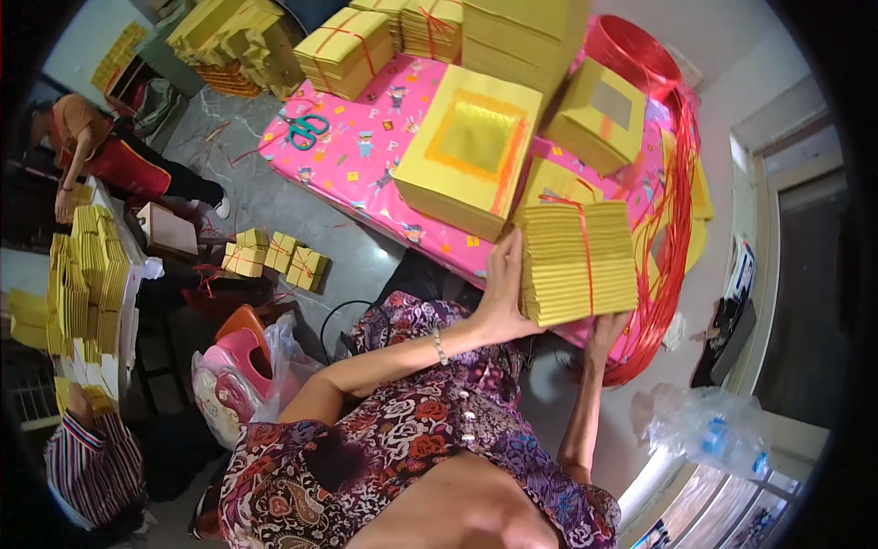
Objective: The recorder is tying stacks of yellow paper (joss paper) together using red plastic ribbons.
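Note:
A thick bundle of folded yellow paper [585, 261], with a red string running across its top, is between my hands at the near edge of the table. My left hand [501, 288] grips its left side, fingers up along the edge and thumb below the near corner. My right hand [607, 331] holds the near right edge from below, its fingertips hidden under the bundle. Just beyond stands a stack of yellow paper [425, 183] with a gold foil square on top. To its right sits another yellow stack [594, 123] with a silvery square.
Green-handled scissors [306, 131] lie on the pink patterned tablecloth [343, 169]. Long red strings [672, 265] hang over the table's right side. Tied yellow bundles [343, 50] stand at the back. Small bundles [274, 256] are at left, where two other people [91, 137] are partly visible.

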Demonstrator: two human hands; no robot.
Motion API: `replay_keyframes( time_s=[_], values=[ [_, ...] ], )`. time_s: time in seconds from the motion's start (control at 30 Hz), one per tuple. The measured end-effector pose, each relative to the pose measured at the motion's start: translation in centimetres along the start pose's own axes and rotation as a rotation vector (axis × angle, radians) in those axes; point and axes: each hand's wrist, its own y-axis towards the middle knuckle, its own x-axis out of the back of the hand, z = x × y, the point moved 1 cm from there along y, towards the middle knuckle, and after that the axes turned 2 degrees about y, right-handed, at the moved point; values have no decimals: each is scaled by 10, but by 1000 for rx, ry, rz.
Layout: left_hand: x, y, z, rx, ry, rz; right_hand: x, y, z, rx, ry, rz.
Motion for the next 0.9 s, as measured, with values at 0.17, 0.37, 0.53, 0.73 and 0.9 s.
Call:
replay_keyframes(
  time_s=[0.17,0.37,0.53,0.73,0.9],
  values=[
    [19,8,-35,-110,-25,-59,6,18,37,48,172,-159],
    [72,36,-46,-403,-35,-307,-15,81,81,240,-93,-43],
    [138,41,-19,-279,64,-511,-126,138,150,232,-12,363],
    [209,46,26,-50,-224,-792,-259,173,212,325,-159,678],
    [239,43,122,452,-747,-793,-354,201,144,324,-276,828]
  ],
)
